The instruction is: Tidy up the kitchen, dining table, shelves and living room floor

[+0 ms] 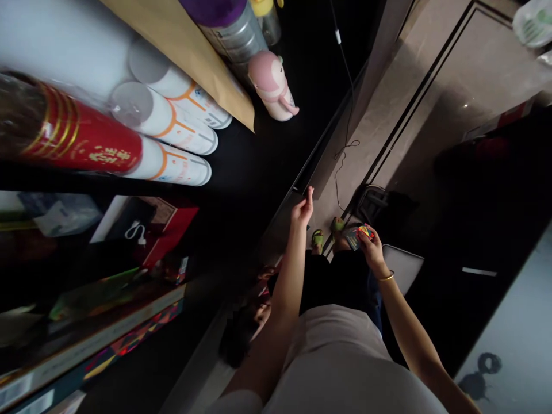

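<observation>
dim room, seen steeply from above: pale tiled floor with dark inlay lines, a black shelf top at left, a thin cable trailing down its edge to the floor.

right hand, gold bangle at the wrist, fingers curled round a small colourful card pack, held low in front of the body above the green sandals. the pack shows red, yellow and green on one face; print too small to read.

left hand empty, lifted toward the shelf edge, fingers loosely bent with fingertips pinched near each other, touching nothing that can be seen.

judgement: the pack is in hand and being looked over; the free hand seems between grips. any next move wants that hand brought across to the pack, since one hand alone holds it.

writing: red tube with gold bands carries gold chinese characters, not legible here. three white canisters have orange lines and small print, unreadable. pink figurine bottle and a purple-capped silver can stand beside a brown envelope; no brand readable.
</observation>
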